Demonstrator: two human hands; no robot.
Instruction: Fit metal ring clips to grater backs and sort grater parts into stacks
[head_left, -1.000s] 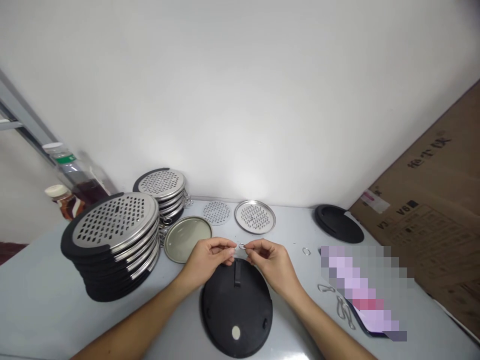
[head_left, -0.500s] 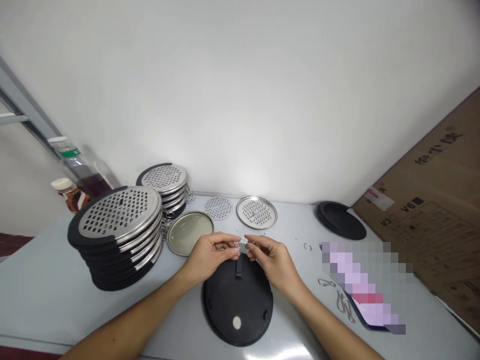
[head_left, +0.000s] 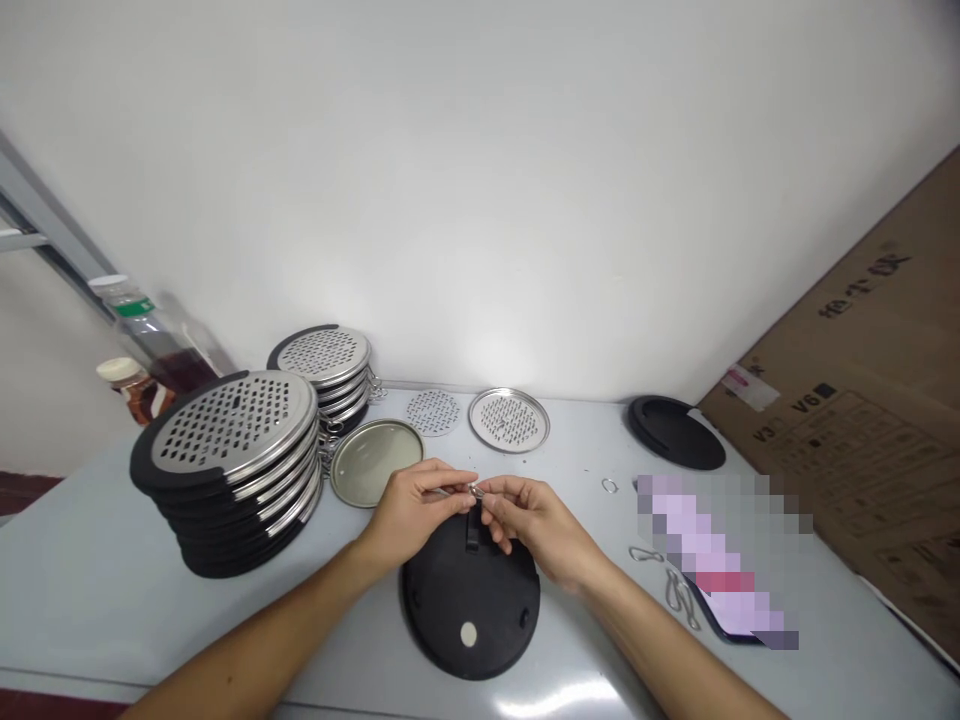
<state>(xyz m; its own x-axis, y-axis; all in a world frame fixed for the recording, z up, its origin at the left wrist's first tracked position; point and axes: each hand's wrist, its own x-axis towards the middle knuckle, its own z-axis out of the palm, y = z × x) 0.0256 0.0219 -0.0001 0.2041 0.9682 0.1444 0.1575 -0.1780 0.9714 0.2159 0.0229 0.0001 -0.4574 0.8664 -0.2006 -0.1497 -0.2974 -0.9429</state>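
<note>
Just above a round black disc (head_left: 471, 610), my two hands meet at the upper end of its short black strap (head_left: 473, 530). Thumb and fingers of my left hand (head_left: 424, 505) are pinched on a small metal ring (head_left: 476, 491), which is mostly hidden by the fingertips. My right hand (head_left: 536, 520) is closed at the same ring from the other side, with its lower fingers curled over the disc. Whether the ring passes through the strap cannot be made out. A pale oval spot (head_left: 469, 635) marks the disc's near part.
Left stand a tall stack of perforated metal discs (head_left: 232, 425) and a smaller stack (head_left: 322, 355). Behind lie a shallow metal dish (head_left: 377, 462), a perforated plate (head_left: 433, 412) and a rimmed perforated disc (head_left: 509, 420). Rightward are a loose ring (head_left: 610, 486), metal clips (head_left: 681, 600), a phone (head_left: 739, 625) and a carton (head_left: 847, 400).
My hands have come closer together, and the metal piece between them is now lower and more covered by fingers. The whole view has shifted slightly.
</note>
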